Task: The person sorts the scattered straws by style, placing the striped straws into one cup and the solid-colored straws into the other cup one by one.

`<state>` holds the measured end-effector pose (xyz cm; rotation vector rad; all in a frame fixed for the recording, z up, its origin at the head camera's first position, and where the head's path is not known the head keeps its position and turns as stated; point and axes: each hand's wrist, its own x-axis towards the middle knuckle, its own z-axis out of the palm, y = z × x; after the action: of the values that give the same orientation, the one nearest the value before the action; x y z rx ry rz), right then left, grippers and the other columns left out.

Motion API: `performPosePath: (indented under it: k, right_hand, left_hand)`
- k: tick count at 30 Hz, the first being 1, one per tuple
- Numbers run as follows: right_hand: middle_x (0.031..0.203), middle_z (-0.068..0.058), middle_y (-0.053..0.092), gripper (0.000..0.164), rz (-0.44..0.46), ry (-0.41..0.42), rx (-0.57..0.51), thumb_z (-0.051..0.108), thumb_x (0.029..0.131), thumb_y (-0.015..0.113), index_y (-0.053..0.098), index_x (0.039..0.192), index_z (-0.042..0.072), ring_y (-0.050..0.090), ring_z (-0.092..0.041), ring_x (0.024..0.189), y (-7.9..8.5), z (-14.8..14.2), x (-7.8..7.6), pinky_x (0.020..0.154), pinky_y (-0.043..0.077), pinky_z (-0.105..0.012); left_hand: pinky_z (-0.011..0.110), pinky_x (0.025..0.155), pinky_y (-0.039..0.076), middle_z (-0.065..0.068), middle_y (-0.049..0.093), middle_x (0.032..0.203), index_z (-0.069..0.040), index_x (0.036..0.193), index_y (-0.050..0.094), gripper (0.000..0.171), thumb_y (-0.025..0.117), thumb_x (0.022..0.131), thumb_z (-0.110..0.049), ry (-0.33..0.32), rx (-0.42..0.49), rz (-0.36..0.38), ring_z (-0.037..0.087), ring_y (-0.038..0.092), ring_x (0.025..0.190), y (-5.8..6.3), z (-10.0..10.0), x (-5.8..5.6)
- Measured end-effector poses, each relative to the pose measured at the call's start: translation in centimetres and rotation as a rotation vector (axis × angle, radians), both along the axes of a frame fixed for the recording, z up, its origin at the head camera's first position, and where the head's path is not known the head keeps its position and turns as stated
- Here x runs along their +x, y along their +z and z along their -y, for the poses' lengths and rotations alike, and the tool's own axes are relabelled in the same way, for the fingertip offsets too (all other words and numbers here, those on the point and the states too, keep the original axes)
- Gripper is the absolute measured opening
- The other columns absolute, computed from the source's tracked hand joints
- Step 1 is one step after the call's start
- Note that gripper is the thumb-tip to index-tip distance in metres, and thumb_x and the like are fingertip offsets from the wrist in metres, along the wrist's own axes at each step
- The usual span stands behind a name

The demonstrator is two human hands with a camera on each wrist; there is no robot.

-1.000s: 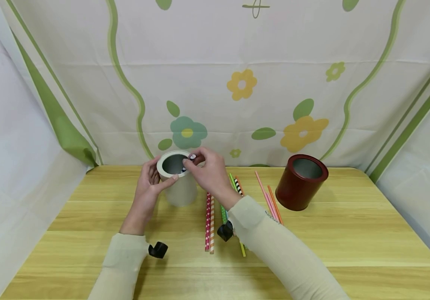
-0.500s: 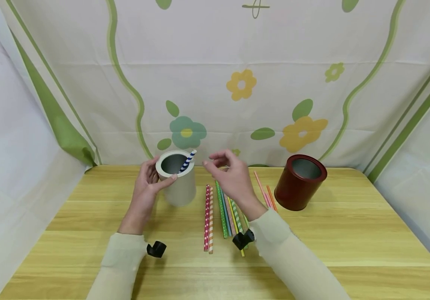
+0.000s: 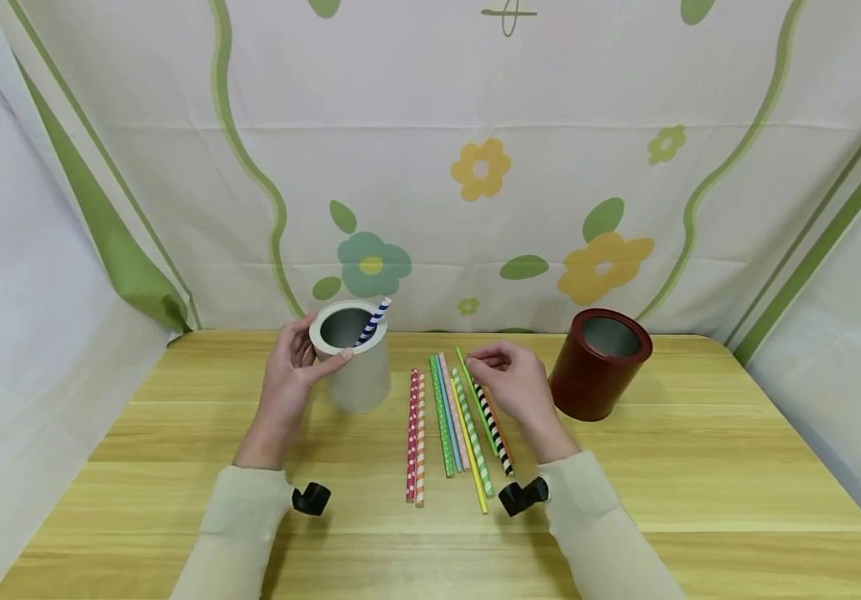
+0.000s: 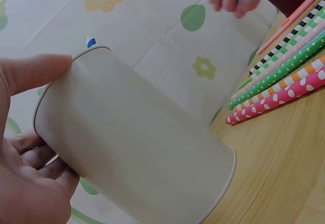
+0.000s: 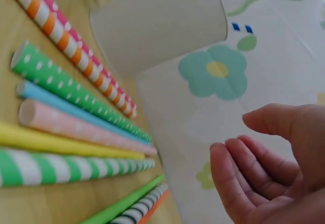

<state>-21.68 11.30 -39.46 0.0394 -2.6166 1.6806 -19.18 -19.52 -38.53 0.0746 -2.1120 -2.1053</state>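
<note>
My left hand [image 3: 286,383] holds a white can [image 3: 358,379], thumb near the rim and fingers round its far side. A blue-and-white striped paper straw [image 3: 374,322] leans in the can, its top sticking out past the rim. My right hand [image 3: 514,379] hovers over the right part of the straw row, thumb and fingers apart with nothing between them in the right wrist view. Closest to it are a lime green straw [image 3: 478,402] and a black-and-white striped straw [image 3: 493,430]. An orange straw beside them is partly hidden.
Left of these lie a green dotted straw [image 3: 442,421], a yellow straw [image 3: 473,454] and several others. A pink dotted straw [image 3: 412,437] and an orange-striped straw [image 3: 421,446] lie nearer the white can. A dark red can [image 3: 588,379] stands at the right. Patterned cloth [image 3: 430,208] hangs behind.
My right hand has let go of the blue-and-white straw, which now leans in the white can. It has moved right and down over the straws. The left hand stays on the can.
</note>
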Motion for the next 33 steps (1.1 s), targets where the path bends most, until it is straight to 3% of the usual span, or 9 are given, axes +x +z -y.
performPosePath:
  k: [3, 7, 13, 25, 27, 29, 31, 33]
  right_hand:
    - [0.099, -0.01, 0.077, 0.018, 0.047, 0.003, 0.008, 0.023, 0.097, 0.077, 0.078, 0.11, 0.01, 0.076, -0.032, 0.092, -0.9, -0.5, -0.2, 0.076, 0.064, -0.032]
    - [0.097, -0.009, 0.077, 0.017, 0.089, -0.005, 0.088, 0.022, 0.096, 0.078, 0.078, 0.107, 0.009, 0.075, -0.025, 0.084, -2.0, -1.1, -0.1, 0.07, 0.063, -0.029]
    - [0.098, -0.007, 0.078, 0.014, 0.072, 0.003, 0.255, 0.021, 0.095, 0.08, 0.077, 0.104, 0.01, 0.071, -0.017, 0.081, -3.1, -1.9, -0.2, 0.077, 0.061, -0.033]
    - [0.09, -0.004, 0.078, 0.018, 0.059, 0.012, 0.338, 0.016, 0.086, 0.087, 0.077, 0.1, 0.01, 0.069, -0.015, 0.078, -3.7, -1.8, -0.7, 0.081, 0.062, -0.04]
    - [0.086, -0.003, 0.077, 0.017, 0.051, 0.014, 0.344, 0.015, 0.085, 0.086, 0.076, 0.098, 0.01, 0.068, -0.016, 0.076, -3.7, -1.5, -0.6, 0.103, 0.06, -0.048]
    - [0.083, -0.003, 0.075, 0.017, 0.043, 0.023, 0.354, 0.013, 0.084, 0.085, 0.075, 0.097, 0.009, 0.067, -0.017, 0.073, -3.6, -1.3, -0.5, 0.125, 0.045, -0.056]
    - [0.081, -0.003, 0.073, 0.016, 0.046, 0.028, 0.364, 0.013, 0.084, 0.084, 0.074, 0.097, 0.009, 0.065, -0.018, 0.072, -3.5, -1.0, -0.4, 0.131, 0.034, -0.061]
    - [0.079, -0.002, 0.071, 0.017, 0.047, 0.029, 0.37, 0.012, 0.084, 0.084, 0.074, 0.097, 0.009, 0.063, -0.018, 0.07, -3.4, -0.8, -0.3, 0.122, 0.045, -0.057]
  left_hand:
    - [0.031, 0.139, 0.019, 0.004, 0.034, 0.175, -0.01, 0.166, 0.033, 0.083, 0.079, 0.097, -0.007, 0.004, 0.006, -0.006, 0.015, 0.025, 0.166, -0.1, -0.1, 0.1]
    - [0.031, 0.139, 0.018, 0.004, 0.035, 0.175, -0.01, 0.166, 0.032, 0.083, 0.079, 0.097, -0.006, 0.002, 0.016, -0.006, 0.014, 0.025, 0.166, -0.2, -0.2, 0.2]
    - [0.032, 0.139, 0.018, 0.004, 0.036, 0.175, -0.011, 0.167, 0.03, 0.083, 0.078, 0.098, -0.006, -0.017, 0.021, -0.004, 0.016, 0.027, 0.166, -0.2, -0.2, 0.3]
    - [0.033, 0.139, 0.017, 0.005, 0.036, 0.175, -0.01, 0.167, 0.028, 0.083, 0.076, 0.099, -0.007, -0.019, 0.004, -0.005, 0.016, 0.027, 0.166, 0.0, -0.3, 0.2]
    - [0.033, 0.139, 0.017, 0.005, 0.036, 0.175, -0.009, 0.166, 0.027, 0.083, 0.076, 0.099, -0.007, -0.02, 0.001, -0.005, 0.016, 0.027, 0.166, 0.0, -0.2, 0.2]
    - [0.033, 0.139, 0.017, 0.005, 0.036, 0.175, -0.009, 0.167, 0.027, 0.083, 0.076, 0.099, -0.007, -0.021, -0.002, -0.005, 0.016, 0.026, 0.166, 0.0, -0.2, 0.2]
    - [0.032, 0.139, 0.017, 0.005, 0.035, 0.175, -0.009, 0.167, 0.027, 0.083, 0.076, 0.099, -0.007, -0.022, -0.003, -0.006, 0.016, 0.026, 0.166, 0.1, -0.2, 0.1]
    - [0.032, 0.139, 0.017, 0.005, 0.035, 0.175, -0.01, 0.167, 0.027, 0.083, 0.076, 0.099, -0.008, -0.023, -0.004, -0.008, 0.016, 0.026, 0.166, 0.1, -0.2, 0.1]
